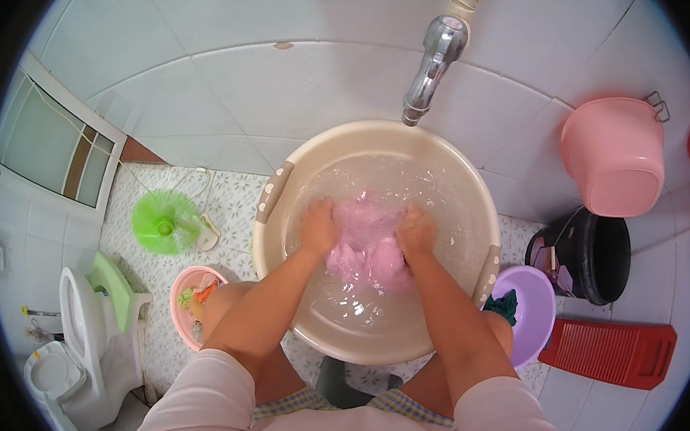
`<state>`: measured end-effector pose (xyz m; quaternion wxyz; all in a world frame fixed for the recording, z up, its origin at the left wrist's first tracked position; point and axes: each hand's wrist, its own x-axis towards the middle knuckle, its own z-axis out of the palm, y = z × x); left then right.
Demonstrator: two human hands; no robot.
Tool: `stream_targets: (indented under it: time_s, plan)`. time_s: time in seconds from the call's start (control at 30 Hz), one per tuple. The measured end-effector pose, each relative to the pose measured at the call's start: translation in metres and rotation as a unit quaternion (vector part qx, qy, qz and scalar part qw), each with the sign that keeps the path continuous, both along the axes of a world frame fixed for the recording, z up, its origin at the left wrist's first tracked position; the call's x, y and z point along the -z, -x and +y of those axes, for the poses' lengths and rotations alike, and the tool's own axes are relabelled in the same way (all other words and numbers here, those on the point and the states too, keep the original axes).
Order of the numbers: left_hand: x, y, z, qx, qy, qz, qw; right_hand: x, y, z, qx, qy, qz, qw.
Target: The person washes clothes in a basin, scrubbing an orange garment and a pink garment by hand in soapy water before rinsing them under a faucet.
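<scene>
A large beige basin [272, 243] of cloudy water sits before me on the floor. In it a pink cloth [372, 258] lies partly under the water, bunched between my hands. My left hand [319, 226] grips its left side, and the fingers are blurred and partly under the surface. On the other side my right hand [416, 229] holds the cloth's right edge, also wet and blurred. Ripples and small splashes surround both hands. Above the basin's far rim hangs a chrome tap [431, 72], with no stream visible from its spout.
Left of the basin are a green fan [165, 222], a pink basin [178, 312] with cloths, and a toilet [97, 342]. To the right are a purple basin [537, 310] with dark green cloth, a black bucket [582, 254], a red washboard [609, 353] and a hanging pink bucket [613, 149].
</scene>
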<state>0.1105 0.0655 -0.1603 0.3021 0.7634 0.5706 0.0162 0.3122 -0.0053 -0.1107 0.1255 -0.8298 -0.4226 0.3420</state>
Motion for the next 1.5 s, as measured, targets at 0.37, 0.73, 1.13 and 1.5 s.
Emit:
stream_targets:
  time_s: [0.37, 0.73, 1.13, 1.5]
  plan:
    - [-0.03, -0.056, 0.003, -0.212, 0.57, -0.54, 0.582, -0.023, 0.06, -0.021, -0.102, -0.29, 0.051, 0.95]
    - [-0.091, -0.064, -0.036, -0.253, 0.564, -0.457, 0.64, -0.05, 0.029, -0.007, -0.072, -0.353, -0.043, 0.932]
    - [-0.05, -0.034, -0.03, 0.188, -0.051, 0.002, 0.981, 0.025, 0.006, -0.023, -0.148, -0.277, -0.197, 0.929]
    - [-0.004, -0.03, -0.003, -0.115, 0.179, -0.232, 0.949, 0.032, -0.009, -0.004, 0.075, -0.1, 0.039, 0.991]
